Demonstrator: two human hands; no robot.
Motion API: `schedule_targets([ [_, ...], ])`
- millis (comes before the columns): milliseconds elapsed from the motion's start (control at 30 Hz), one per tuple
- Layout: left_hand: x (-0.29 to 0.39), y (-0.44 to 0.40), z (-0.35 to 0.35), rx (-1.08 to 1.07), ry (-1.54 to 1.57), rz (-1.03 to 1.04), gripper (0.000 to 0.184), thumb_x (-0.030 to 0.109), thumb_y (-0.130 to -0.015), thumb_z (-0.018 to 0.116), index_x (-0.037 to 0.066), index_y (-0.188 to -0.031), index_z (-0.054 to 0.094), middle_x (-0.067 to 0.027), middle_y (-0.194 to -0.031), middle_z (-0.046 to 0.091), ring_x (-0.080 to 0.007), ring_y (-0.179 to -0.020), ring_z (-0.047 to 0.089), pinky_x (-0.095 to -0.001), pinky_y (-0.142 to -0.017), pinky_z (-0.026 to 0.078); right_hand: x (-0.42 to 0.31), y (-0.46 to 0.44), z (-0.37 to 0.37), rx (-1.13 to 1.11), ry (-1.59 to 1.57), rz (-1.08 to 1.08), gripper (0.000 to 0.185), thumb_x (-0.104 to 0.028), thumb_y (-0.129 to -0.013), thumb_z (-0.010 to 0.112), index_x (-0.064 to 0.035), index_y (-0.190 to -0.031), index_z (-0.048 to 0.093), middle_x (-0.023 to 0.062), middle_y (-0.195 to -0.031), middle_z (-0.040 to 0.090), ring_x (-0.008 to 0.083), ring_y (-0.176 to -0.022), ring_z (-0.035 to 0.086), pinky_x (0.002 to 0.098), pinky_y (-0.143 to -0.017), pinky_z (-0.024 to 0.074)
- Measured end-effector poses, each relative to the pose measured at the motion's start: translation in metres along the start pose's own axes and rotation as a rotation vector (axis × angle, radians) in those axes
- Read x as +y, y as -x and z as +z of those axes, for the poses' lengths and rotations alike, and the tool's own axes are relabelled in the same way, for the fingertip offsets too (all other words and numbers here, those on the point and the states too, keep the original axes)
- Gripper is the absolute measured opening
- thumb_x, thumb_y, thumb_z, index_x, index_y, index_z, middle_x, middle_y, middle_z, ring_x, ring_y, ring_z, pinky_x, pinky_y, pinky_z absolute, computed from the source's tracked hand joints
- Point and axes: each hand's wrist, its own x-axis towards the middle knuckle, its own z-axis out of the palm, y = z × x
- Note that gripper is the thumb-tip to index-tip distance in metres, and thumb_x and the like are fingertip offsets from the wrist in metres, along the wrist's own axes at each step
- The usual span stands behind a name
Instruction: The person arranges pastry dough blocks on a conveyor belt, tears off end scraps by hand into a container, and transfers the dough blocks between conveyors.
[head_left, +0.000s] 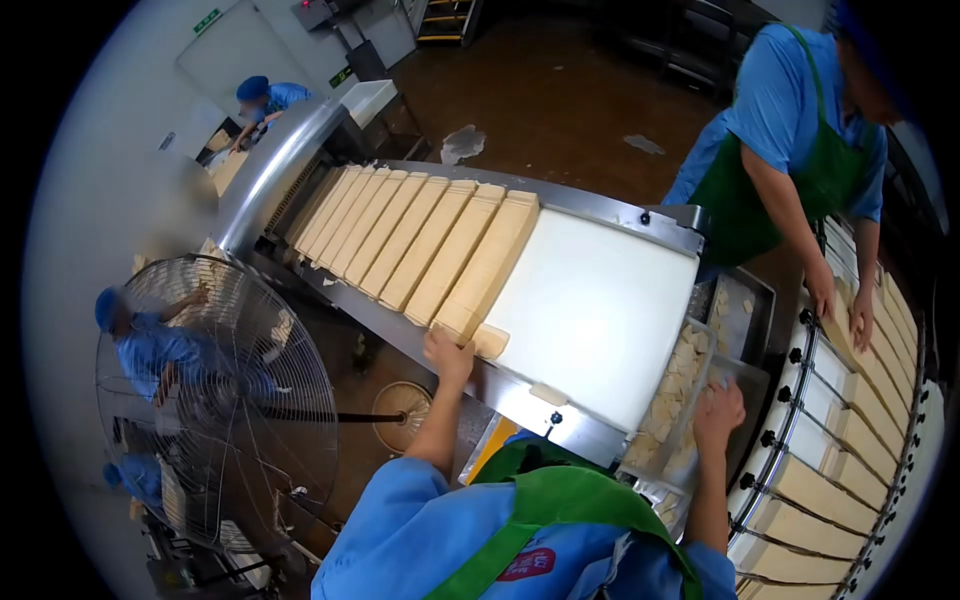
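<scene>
Long pale tan layered strips [440, 250], like dough or pressed sheets, lie side by side across the white conveyor belt [600, 300]. My left hand [448, 357] is at the near end of the closest strip [490, 262], its fingers bent against that end. A small loose tan piece [490, 341] lies just right of these fingers. Out to the right, my right hand [718, 410] is closed above a clear tray [755, 380]; what it holds, if anything, is hidden. Beside it, another tray [690, 400] has many small cut tan pieces [665, 405].
A curved metal machine hood [275, 170] covers the belt's far end. A large caged fan [225, 400] stands at left. A co-worker [800, 140] in a green apron handles strips on a second conveyor [800, 480] at right. Other people in blue [165, 350] work at left.
</scene>
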Motion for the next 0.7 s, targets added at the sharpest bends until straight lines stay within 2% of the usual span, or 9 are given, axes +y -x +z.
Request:
schedule_targets([
  [33,-0.009,-0.009,-0.002,-0.070,-0.049,-0.104,0.075,0.016,-0.069,0.076,-0.004,-0.128,0.035,-0.0259,-0.130,0.037,-0.0442,-0.117,0.038,-0.0502,-0.100,0.031,-0.022,-0.009,0.007,-0.055,-0.035,0.013,0.035,-0.024,-0.080,0.063,-0.0116,-0.113,0.060,0.0130,-0.135,0.046,0.0309,-0.127,0.038,0.0504,-0.101,0.0246],
  [67,-0.018,-0.017,0.000,-0.136,-0.070,-0.087,0.084,0.014,-0.065,0.078,-0.005,-0.131,0.029,-0.0272,-0.130,0.032,-0.0454,-0.114,0.040,-0.0475,-0.099,0.035,-0.039,-0.019,0.017,-0.053,-0.030,0.007,0.035,-0.024,-0.080,0.063,-0.0116,-0.113,0.060,0.0130,-0.135,0.046,0.0309,-0.127,0.038,0.0504,-0.101,0.0246],
  [200,-0.013,-0.032,-0.004,-0.233,0.152,-0.084,0.088,0.011,-0.061,0.083,-0.007,-0.129,0.030,-0.0273,-0.121,0.036,-0.0424,-0.109,0.043,-0.0405,-0.095,0.040,-0.111,-0.055,0.057,-0.178,-0.092,-0.108,0.041,-0.030,-0.080,0.064,-0.0093,-0.115,0.060,0.0184,-0.136,0.044,0.0345,-0.127,0.036,0.0514,-0.101,0.0246],
  [367,-0.003,-0.038,-0.011,-0.306,0.195,-0.092,0.092,0.018,-0.060,0.086,-0.008,-0.128,0.030,-0.0276,-0.122,0.035,-0.0428,-0.111,0.043,-0.0420,-0.096,0.040,-0.201,-0.102,0.114,-0.277,-0.160,-0.205,0.046,-0.032,-0.079,0.064,-0.0072,-0.116,0.060,0.0215,-0.136,0.042,0.0359,-0.127,0.035,0.0506,-0.101,0.0258],
  [433,0.000,-0.041,-0.011,-0.321,0.160,-0.024,0.091,0.019,-0.061,0.085,-0.009,-0.128,0.030,-0.0289,-0.121,0.037,-0.0442,-0.110,0.043,-0.0432,-0.096,0.040,-0.239,-0.122,0.131,-0.329,-0.118,-0.243,0.051,-0.033,-0.078,0.065,-0.0060,-0.120,0.057,0.0203,-0.138,0.040,0.0354,-0.127,0.035,0.0499,-0.101,0.0261],
  [467,-0.003,-0.043,-0.008,-0.330,0.083,0.049,0.084,0.025,-0.064,0.084,-0.010,-0.122,0.034,-0.0303,-0.115,0.043,-0.0430,-0.106,0.049,-0.0432,-0.090,0.045,-0.257,-0.131,0.142,-0.324,-0.102,-0.246,0.055,-0.033,-0.078,0.065,-0.0052,-0.123,0.054,0.0195,-0.139,0.039,0.0350,-0.127,0.034,0.0498,-0.101,0.0264],
  [567,0.005,-0.048,-0.012,-0.416,0.013,0.042,0.085,0.031,-0.066,0.081,-0.010,-0.123,0.033,-0.0318,-0.111,0.045,-0.0459,-0.100,0.052,-0.0458,-0.083,0.049,-0.317,-0.164,0.159,-0.372,-0.035,-0.209,0.067,-0.039,-0.080,0.063,-0.0028,-0.134,0.043,0.0179,-0.143,0.034,0.0330,-0.128,0.033,0.0488,-0.102,0.0274],
  [600,0.005,-0.050,-0.013,-0.431,-0.036,0.093,0.089,0.037,-0.069,0.078,-0.011,-0.125,0.030,-0.0320,-0.111,0.046,-0.0467,-0.093,0.056,-0.0468,-0.077,0.051,-0.335,-0.175,0.164,-0.383,-0.028,-0.198,0.070,-0.042,-0.082,0.060,-0.0057,-0.138,0.039,0.0178,-0.146,0.029,0.0325,-0.128,0.033,0.0481,-0.102,0.0283],
  [700,0.015,-0.056,-0.019,-0.531,-0.109,0.036,0.088,0.039,-0.069,0.077,-0.009,-0.126,0.029,-0.0270,-0.109,0.047,-0.0426,-0.094,0.058,-0.0456,-0.075,0.052,-0.382,-0.204,0.173,-0.429,-0.033,-0.161,0.073,-0.050,-0.085,0.053,-0.0130,-0.144,0.030,0.0172,-0.152,0.019,0.0318,-0.129,0.033,0.0466,-0.101,0.0301],
])
